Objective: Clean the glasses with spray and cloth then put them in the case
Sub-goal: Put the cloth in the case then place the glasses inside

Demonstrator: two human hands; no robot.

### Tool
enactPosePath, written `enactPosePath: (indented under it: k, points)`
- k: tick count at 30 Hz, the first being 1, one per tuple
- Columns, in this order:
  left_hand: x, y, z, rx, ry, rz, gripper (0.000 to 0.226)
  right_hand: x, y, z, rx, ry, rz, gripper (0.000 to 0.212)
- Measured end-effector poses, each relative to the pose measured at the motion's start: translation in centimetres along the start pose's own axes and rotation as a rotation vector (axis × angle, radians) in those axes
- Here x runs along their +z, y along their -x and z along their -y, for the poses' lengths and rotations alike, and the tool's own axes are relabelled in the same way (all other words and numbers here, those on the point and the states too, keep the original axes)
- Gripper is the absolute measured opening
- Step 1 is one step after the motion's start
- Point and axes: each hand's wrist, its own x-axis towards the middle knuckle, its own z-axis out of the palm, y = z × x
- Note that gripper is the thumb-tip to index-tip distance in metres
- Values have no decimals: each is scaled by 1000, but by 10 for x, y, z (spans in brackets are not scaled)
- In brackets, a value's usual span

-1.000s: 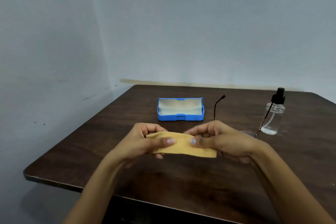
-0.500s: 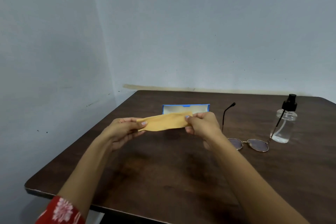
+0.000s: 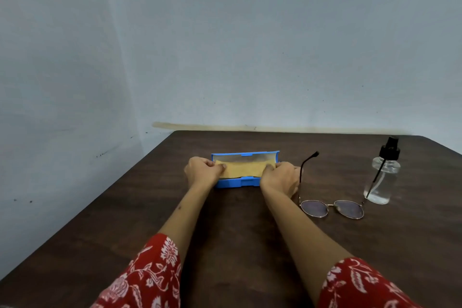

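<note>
Both hands have gone forward since half a second back, and the cloth that I was holding stretched in the air now lies low over the open case. Working from the left: my left hand (image 3: 203, 170) pinches the left end of the yellow cloth (image 3: 243, 169), its fingers curled round the fabric at the case's left end. The cloth spans nearly the full length of the blue case (image 3: 240, 182), which sits on the dark wooden worktop (image 3: 130, 207) with its lid raised at the back; whether the cloth touches the case's floor or sits just above it I cannot tell. My right hand (image 3: 280, 176) grips the cloth's right end, fingers closed on it, at the case's right end. Just beside that hand, to the right, the glasses (image 3: 332, 208) rest on the worktop, lenses toward me, one black-tipped temple arm standing up near my right wrist, so they are outside the case. Further right, the clear spray bottle (image 3: 381, 177) with its black nozzle stands upright, close by the other temple of the glasses. Red floral sleeves (image 3: 150, 275) cover both upper arms at the bottom of the view.
</note>
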Motion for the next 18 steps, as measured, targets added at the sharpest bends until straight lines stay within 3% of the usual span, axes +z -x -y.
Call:
enactPosePath:
  k: [11, 18]
  points:
    - [5, 3, 7, 142, -218, -31, 4, 3, -11, -4, 2, 47, 16, 21]
    - [5, 6, 5, 150, -226, -76, 15, 5, -5, -8, -36, -35, -60, 16]
